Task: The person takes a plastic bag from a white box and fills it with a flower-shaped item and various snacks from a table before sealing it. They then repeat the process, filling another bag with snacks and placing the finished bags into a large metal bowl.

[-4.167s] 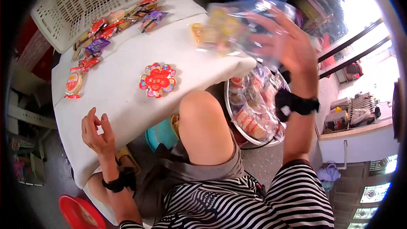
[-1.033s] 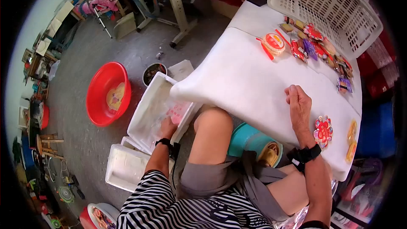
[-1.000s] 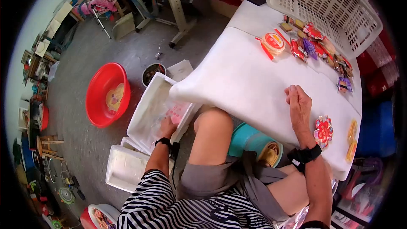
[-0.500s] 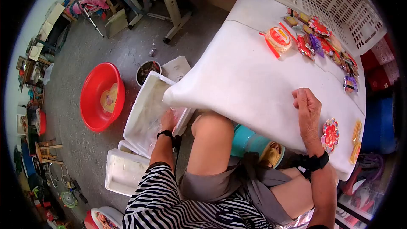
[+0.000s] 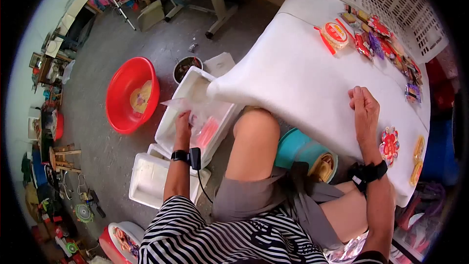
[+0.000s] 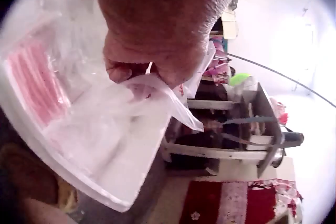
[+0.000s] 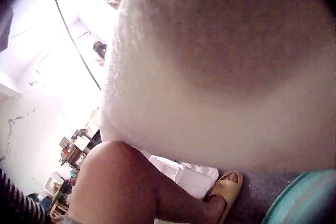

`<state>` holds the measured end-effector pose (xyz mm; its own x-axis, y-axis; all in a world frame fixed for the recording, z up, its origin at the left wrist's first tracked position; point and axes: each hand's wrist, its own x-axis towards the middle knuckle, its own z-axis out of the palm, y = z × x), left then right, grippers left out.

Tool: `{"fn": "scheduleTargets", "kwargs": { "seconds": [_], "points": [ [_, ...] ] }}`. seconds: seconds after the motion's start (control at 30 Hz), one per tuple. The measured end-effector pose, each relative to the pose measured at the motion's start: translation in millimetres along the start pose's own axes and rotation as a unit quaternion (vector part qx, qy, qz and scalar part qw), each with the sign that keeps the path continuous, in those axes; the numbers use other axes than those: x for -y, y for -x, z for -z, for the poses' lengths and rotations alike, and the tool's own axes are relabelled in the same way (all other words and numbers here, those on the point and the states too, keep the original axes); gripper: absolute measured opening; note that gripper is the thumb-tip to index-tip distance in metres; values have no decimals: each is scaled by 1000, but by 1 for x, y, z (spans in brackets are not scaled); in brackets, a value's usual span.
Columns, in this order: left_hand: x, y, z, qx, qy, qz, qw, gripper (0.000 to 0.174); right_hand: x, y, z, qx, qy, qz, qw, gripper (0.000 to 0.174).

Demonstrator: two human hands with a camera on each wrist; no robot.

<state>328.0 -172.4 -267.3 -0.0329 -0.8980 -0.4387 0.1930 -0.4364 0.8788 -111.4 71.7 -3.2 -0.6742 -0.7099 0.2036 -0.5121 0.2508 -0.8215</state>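
Note:
My left hand (image 5: 182, 126) is over a white foam box (image 5: 168, 129) on the floor, pinching the edge of a clear plastic bag (image 5: 177, 103). In the left wrist view, thumb and finger meet on the thin bag (image 6: 181, 111), which lifts above the box. Pink-striped bags (image 5: 208, 132) lie inside. My right hand (image 5: 366, 115) rests on the white-covered table (image 5: 303, 68), fingers loosely curled and holding nothing. Beside that wrist sits a red flower-shaped packet (image 5: 389, 145), with a long yellow packet (image 5: 417, 161) farther right.
A round wrapped pack (image 5: 336, 35) and several small snacks (image 5: 386, 44) lie before a white plastic basket (image 5: 391, 0). On the floor are a red basin (image 5: 113, 102), a pot (image 5: 187, 68), another foam box (image 5: 146, 181) and a teal tub (image 5: 293, 151).
Earlier the right hand held a clear bag of snacks; now it rests on the table. Over the last second, the left hand has risen from the foam box, drawing up a clear bag.

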Motion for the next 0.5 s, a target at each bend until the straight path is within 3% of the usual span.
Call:
{"fn": "scheduleTargets", "kwargs": {
  "seconds": [0.13, 0.33, 0.4, 0.43, 0.5],
  "points": [
    [-62, 43, -12, 62, 53, -62, 995, 16, 1, 0, 1, 9, -20, -3, 1000, 33],
    [-148, 151, -122, 112, 122, -166, 972, 16, -15, -3, -5, -13, -16, 3, 1000, 29],
    [-168, 191, -164, 149, 3, -169, 974, 16, -19, -3, -4, -26, 69, 38, 997, 24],
    [-177, 210, -187, 158, 8, -172, 972, 16, -14, -2, -4, -40, 114, 57, 991, 19],
    [-186, 238, -228, 232, -154, -225, 934, 20, -7, 1, -5, -41, 130, 58, 989, 18]
  ]
}}
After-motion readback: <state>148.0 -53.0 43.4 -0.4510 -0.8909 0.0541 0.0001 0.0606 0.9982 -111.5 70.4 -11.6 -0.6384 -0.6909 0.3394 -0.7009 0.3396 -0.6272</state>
